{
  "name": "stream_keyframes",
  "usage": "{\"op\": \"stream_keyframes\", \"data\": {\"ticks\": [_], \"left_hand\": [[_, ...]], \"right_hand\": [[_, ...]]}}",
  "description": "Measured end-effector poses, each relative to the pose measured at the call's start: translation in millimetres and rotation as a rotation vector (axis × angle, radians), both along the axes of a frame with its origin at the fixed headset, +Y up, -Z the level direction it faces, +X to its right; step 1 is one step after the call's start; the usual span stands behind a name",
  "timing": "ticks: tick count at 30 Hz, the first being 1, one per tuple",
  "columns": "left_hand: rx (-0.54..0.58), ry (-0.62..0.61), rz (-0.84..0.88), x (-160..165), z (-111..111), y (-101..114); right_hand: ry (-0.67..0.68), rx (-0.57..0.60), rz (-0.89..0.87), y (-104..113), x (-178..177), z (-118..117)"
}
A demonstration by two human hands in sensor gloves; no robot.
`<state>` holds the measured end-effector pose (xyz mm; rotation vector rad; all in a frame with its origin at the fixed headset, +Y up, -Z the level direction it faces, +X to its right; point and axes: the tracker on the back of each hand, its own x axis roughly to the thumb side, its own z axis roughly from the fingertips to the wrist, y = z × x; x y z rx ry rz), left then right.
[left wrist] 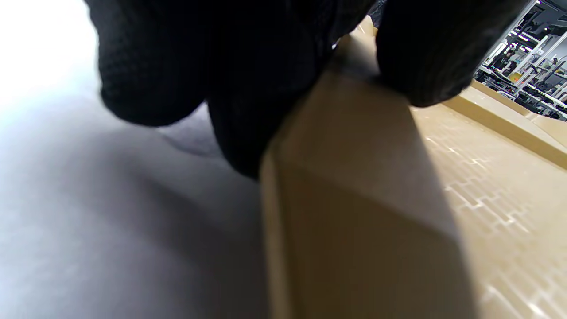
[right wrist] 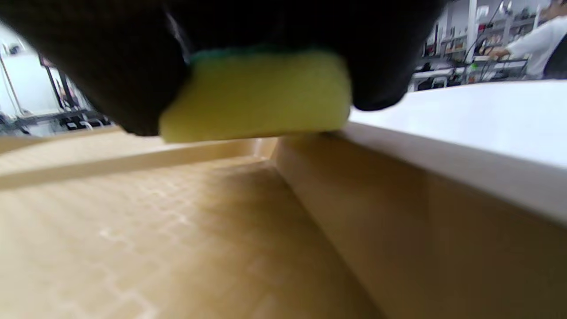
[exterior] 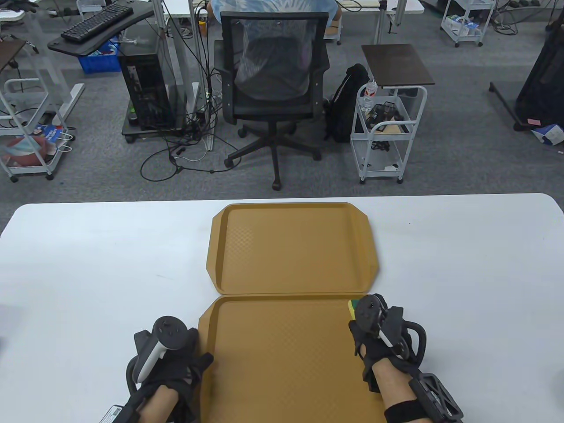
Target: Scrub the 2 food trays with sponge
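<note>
Two tan food trays lie end to end on the white table: the far tray (exterior: 291, 246) and the near tray (exterior: 282, 352). My right hand (exterior: 365, 321) grips a yellow sponge with a green backing (exterior: 352, 306) at the near tray's far right corner; in the right wrist view the sponge (right wrist: 257, 95) sits pinched between gloved fingers, touching the tray's right rim (right wrist: 398, 186). My left hand (exterior: 194, 357) holds the near tray's left rim; the left wrist view shows the thumb (left wrist: 421, 57) on top of the rim (left wrist: 354, 133) and fingers (left wrist: 248, 110) outside it.
The white table (exterior: 88, 264) stretches wide to both sides of the trays. Beyond its far edge stand an office chair (exterior: 273, 88) with a person seated at a desk, a white trolley (exterior: 387, 128), a backpack (exterior: 348, 105) and a computer tower (exterior: 145, 88).
</note>
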<state>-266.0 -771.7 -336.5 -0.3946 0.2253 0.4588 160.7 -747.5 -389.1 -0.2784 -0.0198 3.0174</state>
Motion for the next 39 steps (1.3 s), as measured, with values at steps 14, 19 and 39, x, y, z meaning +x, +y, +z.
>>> {"op": "stream_keyframes", "data": {"ticks": [14, 19, 39], "left_hand": [[-0.021, 0.002, 0.054, -4.6, -1.1, -3.7], [-0.046, 0.027, 0.119, -10.8, -2.3, -6.5], [-0.058, 0.063, 0.238, -21.9, -3.2, -12.4]], "right_hand": [[0.063, -0.141, 0.175, -3.9, -17.1, -18.2], [0.071, -0.168, 0.143, -1.5, -16.5, -22.1], [0.319, -0.113, -0.158, -10.1, -159.6, -33.4]]}}
